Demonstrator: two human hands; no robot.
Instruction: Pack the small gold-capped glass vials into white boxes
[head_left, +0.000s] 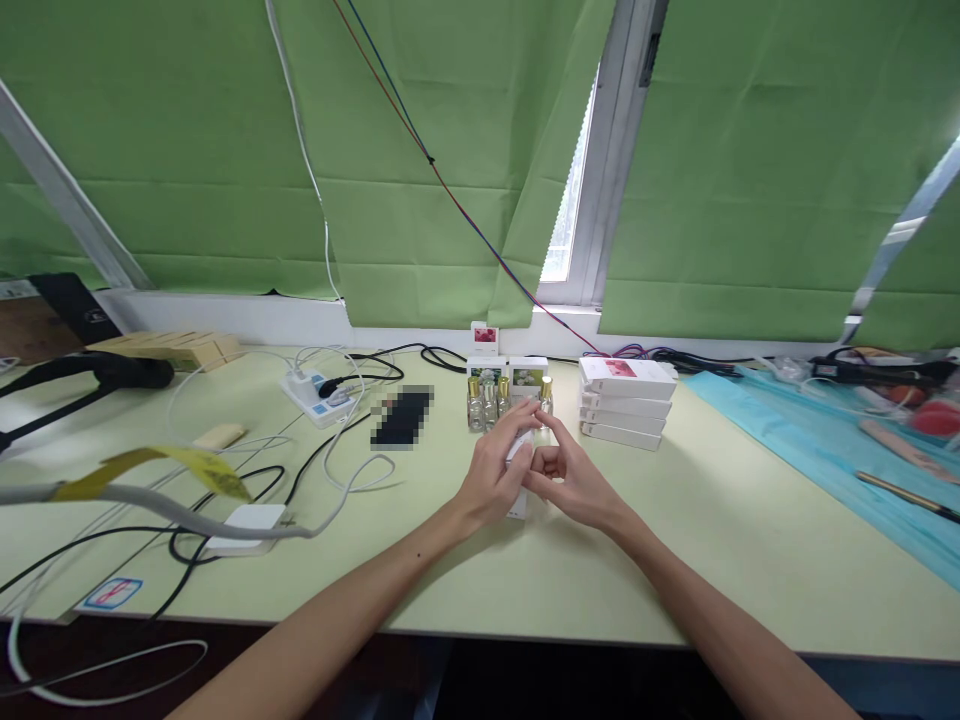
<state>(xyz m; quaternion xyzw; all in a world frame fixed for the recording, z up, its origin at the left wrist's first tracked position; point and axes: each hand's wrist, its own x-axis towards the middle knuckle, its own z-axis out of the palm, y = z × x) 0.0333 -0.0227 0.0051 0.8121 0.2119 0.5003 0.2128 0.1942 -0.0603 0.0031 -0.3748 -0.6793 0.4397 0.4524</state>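
A small white carton [517, 506] stands between my two hands, mostly covered by the fingers. My left hand [484, 475] is closed round its left side. From the right, my right hand [581, 483] bends its fingers against the carton, thumb and index finger near the left fingertips. Just beyond are several small glass bottles [490, 408] with gold caps, and another glass bottle [547, 398] farther right. Behind them stand white boxes with flower pictures, among them an open-topped white box [528, 364].
Right of my hands is a stack of flat white boxes [628, 380]. A power strip [319, 397], tangled cables and a pixelated dark object [403, 418] lie to the left. Blue sheeting [810, 440] covers the table's right side. A grey cable [225, 525] crosses the left foreground.
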